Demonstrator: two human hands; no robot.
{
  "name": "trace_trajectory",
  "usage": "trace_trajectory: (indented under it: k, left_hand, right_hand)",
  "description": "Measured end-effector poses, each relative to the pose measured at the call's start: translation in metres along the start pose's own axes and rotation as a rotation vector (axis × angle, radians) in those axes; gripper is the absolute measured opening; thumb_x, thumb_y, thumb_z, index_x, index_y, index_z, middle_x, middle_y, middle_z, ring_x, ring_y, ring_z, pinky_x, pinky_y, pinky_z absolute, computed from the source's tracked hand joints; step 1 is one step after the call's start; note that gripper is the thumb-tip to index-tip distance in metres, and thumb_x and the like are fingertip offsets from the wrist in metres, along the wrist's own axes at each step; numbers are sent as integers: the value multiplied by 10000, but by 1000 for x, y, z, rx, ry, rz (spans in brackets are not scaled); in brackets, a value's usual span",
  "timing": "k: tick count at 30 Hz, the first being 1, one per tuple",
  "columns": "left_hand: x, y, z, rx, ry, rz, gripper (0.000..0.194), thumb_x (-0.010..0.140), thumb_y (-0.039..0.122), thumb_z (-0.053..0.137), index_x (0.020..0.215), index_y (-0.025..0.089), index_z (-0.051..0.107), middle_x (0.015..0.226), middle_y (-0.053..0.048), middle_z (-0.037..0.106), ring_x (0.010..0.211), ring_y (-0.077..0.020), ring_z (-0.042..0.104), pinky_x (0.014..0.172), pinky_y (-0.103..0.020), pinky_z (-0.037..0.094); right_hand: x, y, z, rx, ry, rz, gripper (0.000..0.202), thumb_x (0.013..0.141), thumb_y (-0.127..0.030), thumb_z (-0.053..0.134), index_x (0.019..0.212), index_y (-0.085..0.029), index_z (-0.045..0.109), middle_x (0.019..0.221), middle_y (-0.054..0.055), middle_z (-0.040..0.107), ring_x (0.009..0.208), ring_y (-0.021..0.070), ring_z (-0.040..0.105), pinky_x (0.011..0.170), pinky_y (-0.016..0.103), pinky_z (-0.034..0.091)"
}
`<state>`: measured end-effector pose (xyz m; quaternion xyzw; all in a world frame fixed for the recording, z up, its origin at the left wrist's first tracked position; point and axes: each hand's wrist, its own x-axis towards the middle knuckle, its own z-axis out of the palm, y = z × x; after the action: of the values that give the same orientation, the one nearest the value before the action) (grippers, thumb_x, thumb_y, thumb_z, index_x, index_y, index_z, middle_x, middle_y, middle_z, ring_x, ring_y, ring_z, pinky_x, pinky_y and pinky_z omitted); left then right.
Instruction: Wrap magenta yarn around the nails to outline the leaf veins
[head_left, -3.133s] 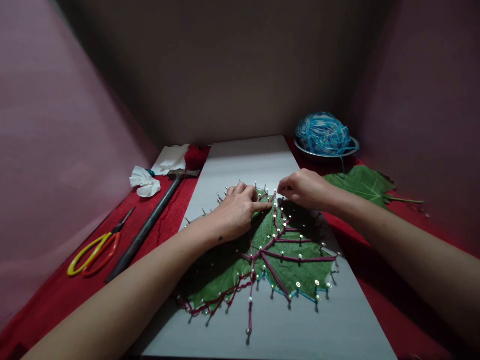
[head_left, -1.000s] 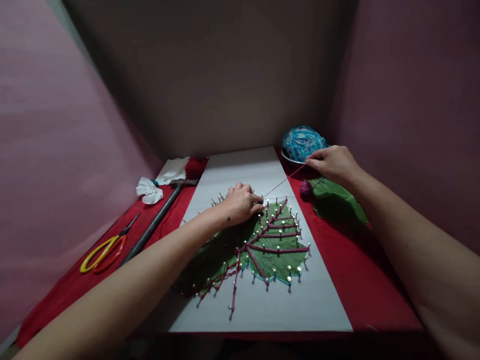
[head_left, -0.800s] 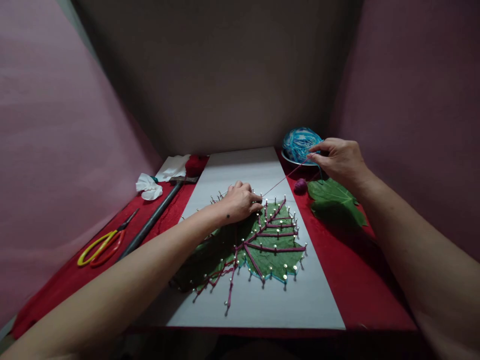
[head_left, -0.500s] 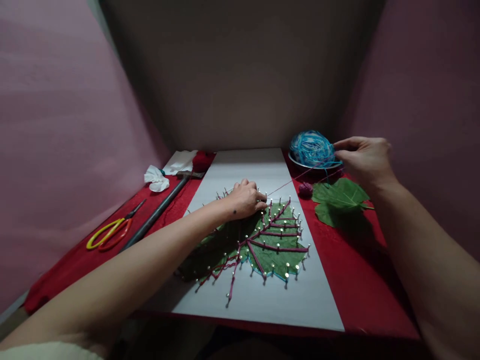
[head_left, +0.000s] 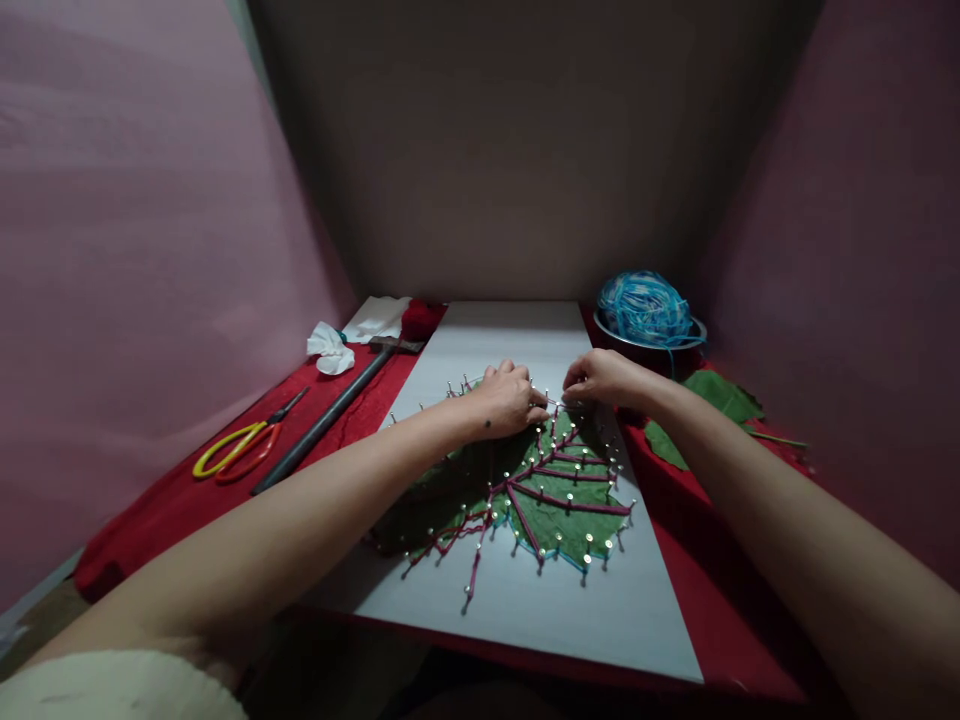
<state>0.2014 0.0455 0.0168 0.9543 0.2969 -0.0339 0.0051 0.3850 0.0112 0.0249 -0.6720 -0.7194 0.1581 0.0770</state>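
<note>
The white board (head_left: pixel 514 330) ran twelve to six o'clock. On it, the nail-studded leaf (head_left: pixel 555 525) lay at seven o'clock from the right hand (head_left: pixel 600 376), which pinched a yarn strand (head_left: pixel 555 402); the left hand (head_left: pixel 508 400) pressed at nine o'clock (its grip I couldn't tell), about equally near.

Table under red cloth (head_left: pixel 720 590). On it I log: long pale board (head_left: pixel 600 625) down the middle; scissors (head_left: pixel 238 448) and hammer (head_left: pixel 334 415) left; crumpled white tissue (head_left: pixel 330 350) and red yarn (head_left: pixel 421 318) beyond; metal bowl (head_left: pixel 694 335), loose green leaf (head_left: pixel 720 397) right.
</note>
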Motion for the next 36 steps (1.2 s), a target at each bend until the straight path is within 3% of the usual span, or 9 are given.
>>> trace_trajectory:
  k: [6, 13, 20, 25, 31, 36]
  left_hand:
    - [0, -2, 1, -33, -6, 9, 371, 893, 475, 426, 1168, 326, 626, 1051, -110, 528, 1027, -275, 407, 878, -402, 339]
    - [3, -3, 5, -21, 23, 9, 369, 886, 492, 421, 1138, 336, 641, 1060, -116, 525, 1038, -287, 406, 843, -412, 340]
    - [3, -4, 5, -40, 20, 21, 356, 877, 487, 446, 1116, 327, 654, 1065, -125, 529, 1048, -302, 410, 844, -444, 346]
    - [2, -3, 4, -55, 18, 19, 351, 877, 469, 451, 1120, 317, 653, 1065, -124, 530, 1047, -302, 413, 854, -451, 354]
    - [3, -3, 3, -64, 13, 8, 360, 876, 469, 454, 1145, 322, 641, 1070, -115, 532, 1055, -301, 407, 876, -456, 348]
    - [3, -3, 4, -58, 21, 11, 357, 873, 477, 453, 1128, 322, 649, 1058, -119, 539, 1048, -308, 408, 855, -451, 349]
  right_hand:
    - [17, -15, 1, -90, -120, 76, 224, 672, -239, 629, 822, -113, 740, 710, 55, 690, 618, 125, 576, 501, 201, 383]
    - [19, -28, 2, -255, -165, 82, 197, 641, -217, 628, 745, -83, 730, 641, 81, 658, 570, 138, 534, 486, 237, 333]
    - [12, -19, 1, -188, -58, 50, 229, 717, -196, 548, 860, -106, 703, 736, 68, 667, 637, 123, 541, 527, 208, 349]
    - [14, -19, 6, -78, 21, 62, 224, 725, -133, 506, 872, -103, 671, 698, 47, 644, 583, 102, 507, 495, 195, 334]
    - [16, -17, 10, 60, 88, 76, 346, 820, -151, 403, 1091, -88, 609, 706, 28, 630, 533, 74, 468, 488, 179, 346]
    - [12, -14, 3, 45, 21, 45, 202, 699, -176, 607, 854, -129, 727, 665, 13, 653, 608, 97, 535, 535, 182, 369]
